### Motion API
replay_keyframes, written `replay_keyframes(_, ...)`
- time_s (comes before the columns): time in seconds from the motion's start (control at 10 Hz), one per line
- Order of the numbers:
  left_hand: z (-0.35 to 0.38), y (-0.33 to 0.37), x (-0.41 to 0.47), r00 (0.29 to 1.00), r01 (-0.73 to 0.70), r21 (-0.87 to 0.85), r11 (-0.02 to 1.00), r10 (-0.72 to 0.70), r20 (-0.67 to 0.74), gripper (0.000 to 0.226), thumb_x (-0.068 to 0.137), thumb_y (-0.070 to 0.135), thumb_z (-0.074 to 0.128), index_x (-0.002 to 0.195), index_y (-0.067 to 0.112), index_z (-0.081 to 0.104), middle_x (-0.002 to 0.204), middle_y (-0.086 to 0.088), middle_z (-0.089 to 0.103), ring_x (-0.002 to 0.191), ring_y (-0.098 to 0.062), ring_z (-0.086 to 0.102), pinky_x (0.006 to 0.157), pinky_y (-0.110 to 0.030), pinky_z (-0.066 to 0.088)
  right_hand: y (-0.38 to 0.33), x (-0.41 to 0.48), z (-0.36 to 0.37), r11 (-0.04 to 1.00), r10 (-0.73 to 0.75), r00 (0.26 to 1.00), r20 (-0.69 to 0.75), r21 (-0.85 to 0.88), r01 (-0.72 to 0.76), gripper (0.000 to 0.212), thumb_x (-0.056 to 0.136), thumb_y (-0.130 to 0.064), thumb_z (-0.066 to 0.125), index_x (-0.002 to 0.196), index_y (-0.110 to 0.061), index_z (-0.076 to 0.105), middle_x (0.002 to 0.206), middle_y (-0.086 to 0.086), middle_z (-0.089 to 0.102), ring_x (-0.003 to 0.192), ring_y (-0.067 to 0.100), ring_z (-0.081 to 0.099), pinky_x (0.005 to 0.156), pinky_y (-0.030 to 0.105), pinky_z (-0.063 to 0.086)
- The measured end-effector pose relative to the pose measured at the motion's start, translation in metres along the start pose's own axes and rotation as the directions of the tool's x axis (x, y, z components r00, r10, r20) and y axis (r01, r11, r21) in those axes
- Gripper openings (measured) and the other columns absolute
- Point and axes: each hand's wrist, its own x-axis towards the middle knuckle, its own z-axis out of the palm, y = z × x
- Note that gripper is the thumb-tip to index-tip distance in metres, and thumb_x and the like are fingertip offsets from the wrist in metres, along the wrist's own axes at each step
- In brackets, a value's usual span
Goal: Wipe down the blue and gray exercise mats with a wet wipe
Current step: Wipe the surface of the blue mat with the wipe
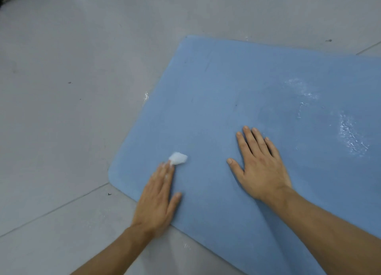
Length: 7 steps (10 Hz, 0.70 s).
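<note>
A blue exercise mat (237, 85) lies flat on the floor, filling the right half of the view. My left hand (158, 198) rests near the mat's near-left corner, fingers stretched out, fingertips pressing a small crumpled white wet wipe (178, 158) onto the mat. My right hand (261, 163) lies flat on the mat with fingers spread, holding nothing. Wet, shiny streaks (350, 136) show on the mat's right side. No gray mat is in view.
Gray tiled floor (72, 89) surrounds the mat on the left and far side, with a tile seam (55, 208) running diagonally at lower left. Small dark specks dot the floor. A small wet patch (146, 95) glints beside the mat's left edge.
</note>
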Motion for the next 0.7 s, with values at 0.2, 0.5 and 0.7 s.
replay_keyframes(0.2, -0.015, -0.056, 0.033, 0.937, 0.32, -0.089, 0.943, -0.329, -0.118, 0.081, 0.1, 0.063, 0.018, 0.166, 0.016, 0.011, 0.173, -0.005, 0.012, 0.159, -0.023, 0.011, 0.13, -0.041, 0.01, 0.002, 0.001, 0.0, 1.0, -0.012, 1.0, 0.026, 0.014, 0.011, 0.078, 0.104, -0.064, 0.014, 0.166, -0.02, 0.001, 0.173, -0.001, -0.01, 0.159, 0.016, -0.013, 0.129, 0.038, -0.007)
replay_keyframes(0.5, 0.0, 0.01, 0.012, 1.0, -0.023, -0.023, 0.999, 0.023, 0.002, 0.079, 0.104, 0.062, 0.022, 0.166, 0.015, 0.006, 0.174, 0.003, -0.001, 0.16, -0.015, -0.004, 0.129, -0.034, 0.003, 0.0, -0.001, 0.001, 1.0, -0.003, 1.0, 0.011, 0.016, 0.003, 0.076, 0.105, -0.063, 0.014, 0.166, -0.019, 0.003, 0.173, -0.001, -0.006, 0.159, 0.015, -0.01, 0.129, 0.037, -0.007)
replay_keyframes(0.7, 0.024, 0.06, -0.031, 0.937, -0.349, 0.044, 0.936, 0.347, 0.05, 0.076, 0.108, 0.057, 0.029, 0.165, 0.01, 0.015, 0.174, -0.005, 0.009, 0.16, -0.029, 0.01, 0.129, -0.04, 0.009, 0.0, -0.002, -0.001, 1.0, -0.005, 1.0, 0.016, 0.02, 0.004, 0.077, 0.104, -0.062, 0.017, 0.166, -0.019, 0.005, 0.174, -0.001, -0.004, 0.16, 0.016, -0.009, 0.129, 0.037, -0.006)
